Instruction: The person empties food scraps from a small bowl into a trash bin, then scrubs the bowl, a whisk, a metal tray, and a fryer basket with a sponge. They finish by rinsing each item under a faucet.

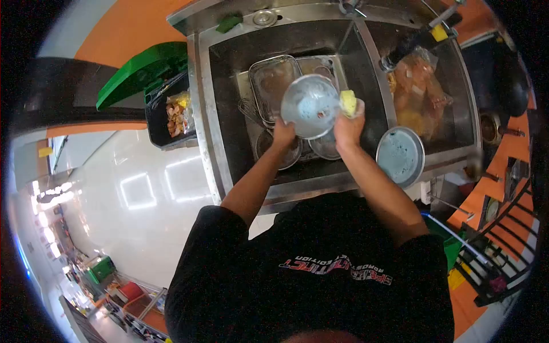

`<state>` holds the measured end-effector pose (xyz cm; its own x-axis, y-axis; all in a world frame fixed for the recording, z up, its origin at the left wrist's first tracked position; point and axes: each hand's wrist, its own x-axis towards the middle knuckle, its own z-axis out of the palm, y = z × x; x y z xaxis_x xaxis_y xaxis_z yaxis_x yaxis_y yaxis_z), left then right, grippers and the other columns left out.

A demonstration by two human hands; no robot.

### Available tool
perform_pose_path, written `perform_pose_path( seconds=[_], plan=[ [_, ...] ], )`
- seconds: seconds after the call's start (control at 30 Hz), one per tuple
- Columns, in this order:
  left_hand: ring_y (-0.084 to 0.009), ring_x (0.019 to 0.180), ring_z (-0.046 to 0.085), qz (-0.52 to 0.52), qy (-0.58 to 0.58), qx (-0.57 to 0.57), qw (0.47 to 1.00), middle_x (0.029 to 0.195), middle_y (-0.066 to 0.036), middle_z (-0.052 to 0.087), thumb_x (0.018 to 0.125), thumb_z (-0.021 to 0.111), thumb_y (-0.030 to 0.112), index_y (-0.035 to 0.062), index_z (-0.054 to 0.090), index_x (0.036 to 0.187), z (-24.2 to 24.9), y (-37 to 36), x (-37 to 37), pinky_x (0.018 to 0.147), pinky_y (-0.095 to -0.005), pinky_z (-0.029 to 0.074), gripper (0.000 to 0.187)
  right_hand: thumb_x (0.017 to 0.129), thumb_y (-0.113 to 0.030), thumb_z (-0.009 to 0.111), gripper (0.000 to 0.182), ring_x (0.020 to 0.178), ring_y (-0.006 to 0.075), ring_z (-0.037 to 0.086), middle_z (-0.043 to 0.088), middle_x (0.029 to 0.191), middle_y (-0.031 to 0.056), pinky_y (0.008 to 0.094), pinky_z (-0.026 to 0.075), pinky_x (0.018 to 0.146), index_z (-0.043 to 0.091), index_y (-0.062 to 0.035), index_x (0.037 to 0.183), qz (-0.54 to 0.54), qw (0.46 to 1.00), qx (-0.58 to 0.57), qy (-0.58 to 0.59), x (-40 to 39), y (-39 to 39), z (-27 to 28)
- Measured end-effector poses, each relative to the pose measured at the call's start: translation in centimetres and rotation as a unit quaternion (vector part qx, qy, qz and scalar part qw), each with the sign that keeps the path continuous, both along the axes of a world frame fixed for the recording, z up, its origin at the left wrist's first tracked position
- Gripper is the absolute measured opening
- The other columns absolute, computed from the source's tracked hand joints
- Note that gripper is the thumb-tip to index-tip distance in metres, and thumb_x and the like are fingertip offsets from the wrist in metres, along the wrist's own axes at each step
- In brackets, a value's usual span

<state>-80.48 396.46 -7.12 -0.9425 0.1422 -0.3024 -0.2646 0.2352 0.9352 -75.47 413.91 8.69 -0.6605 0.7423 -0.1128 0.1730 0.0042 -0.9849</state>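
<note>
A round metal bowl (303, 117), with soapy wet patches inside, is held over the left sink basin (229, 63). My left hand (284, 132) grips its near left rim with closed fingers. At the bowl's right side, my right hand (349, 128) is closed around a yellow sponge (348, 103), with white suds on the fingers. Below the bowl in the basin lie a rectangular metal tray (274, 77), a wire whisk (247, 108) and a round metal dish (290, 155), partly hidden by the bowl and my left arm.
A round pan (400, 157) rests at the sink's near right rim. The right basin (466, 120) contains orange-brown contents with clear plastic. To the left stands a waste bin (163, 132) with a green lid (143, 68). A drain strainer (264, 18) lies on the back ledge.
</note>
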Motion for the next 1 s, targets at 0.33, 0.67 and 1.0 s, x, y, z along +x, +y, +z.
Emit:
perform_pose_path(
  seconds=[0.33, 0.67, 1.0],
  plan=[
    [-0.0466, 0.098, 0.062, -0.142, -0.048, -0.226, 0.962, 0.106, -0.030, 0.063, 0.083, 0.060, 0.028, -0.0024, 0.056, 0.118, -13.8, 5.8, 6.6, 0.086, -0.0514, 0.049, 0.046, 0.091, -0.009, 0.063, 0.031, 0.072, 0.0124, 0.060, 0.060, 0.096, 0.0035, 0.0270, 0.051, 0.057, 0.050, -0.0070, 0.119, 0.054, 0.995, -0.073, -0.049, 6.5, 4.5, 7.1],
    [-0.0351, 0.090, 0.067, -0.124, -0.220, -0.372, 0.893, 0.097, -0.020, 0.069, 0.090, 0.058, 0.028, -0.0033, 0.064, 0.106, -18.6, -6.2, 1.7, 0.075, -0.0430, 0.053, 0.036, 0.095, -0.016, 0.058, 0.029, 0.073, 0.0159, 0.064, 0.065, 0.102, 0.0080, 0.0275, 0.050, 0.058, 0.051, -0.0038, 0.120, 0.000, 0.983, -0.172, -0.062, 13.0, 8.2, 12.0],
    [-0.0307, 0.083, 0.067, 0.073, -0.291, -0.127, 0.945, 0.101, -0.021, 0.065, 0.091, 0.057, 0.026, -0.0001, 0.058, 0.113, -14.5, -6.3, 1.1, 0.066, -0.0413, 0.053, 0.034, 0.094, -0.019, 0.058, 0.030, 0.071, 0.0157, 0.063, 0.065, 0.102, 0.0083, 0.0278, 0.050, 0.056, 0.051, -0.0051, 0.120, -0.033, 0.991, -0.095, -0.087, 15.6, 9.8, 12.8]
  ],
)
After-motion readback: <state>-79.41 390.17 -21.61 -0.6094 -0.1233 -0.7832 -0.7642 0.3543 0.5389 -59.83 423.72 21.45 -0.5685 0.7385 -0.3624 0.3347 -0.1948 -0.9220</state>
